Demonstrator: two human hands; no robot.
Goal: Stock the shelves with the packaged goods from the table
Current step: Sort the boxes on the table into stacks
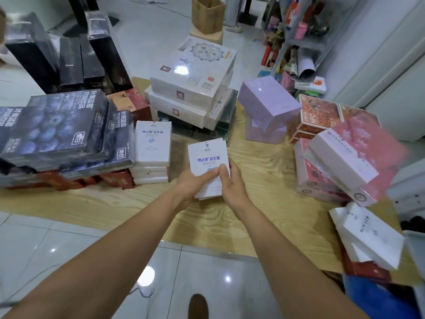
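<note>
1. White card under glossy film: the held boxes (208, 155), a small pile of flat packets with blue print, are carried just above the middle of the wooden surface (264, 180), close in front of the person.
2. The left hand (189, 184) and right hand (233, 188) both grip the pile at its near end, fingers (222, 171) curled round it with tips pressed on the printed face.
3. Handling, as judged: light and stiff, but the film looks slick, so the packets may slide over one another. A hold across both long edges that squeezes the pile together would suit better than the near end alone.
4. Nearest neighbour: a matching white stack (153, 146) just to the left, touching the dark blue boxes (62, 125) piled beside it.
5. Further out: large pale gift boxes (193, 81) behind, lilac boxes (266, 100) to the right of them, and a tilted pile of pink boxes (345, 157) near the right edge. More white packets (368, 233) lie askew at the near right corner.
6. Open room: bare wood surrounds the hands and tiled floor (69, 238) lies on the near side. The shelf (296, 40) stands far right, already crowded; carrying high over the lilac and pink piles looks the safer path.
</note>
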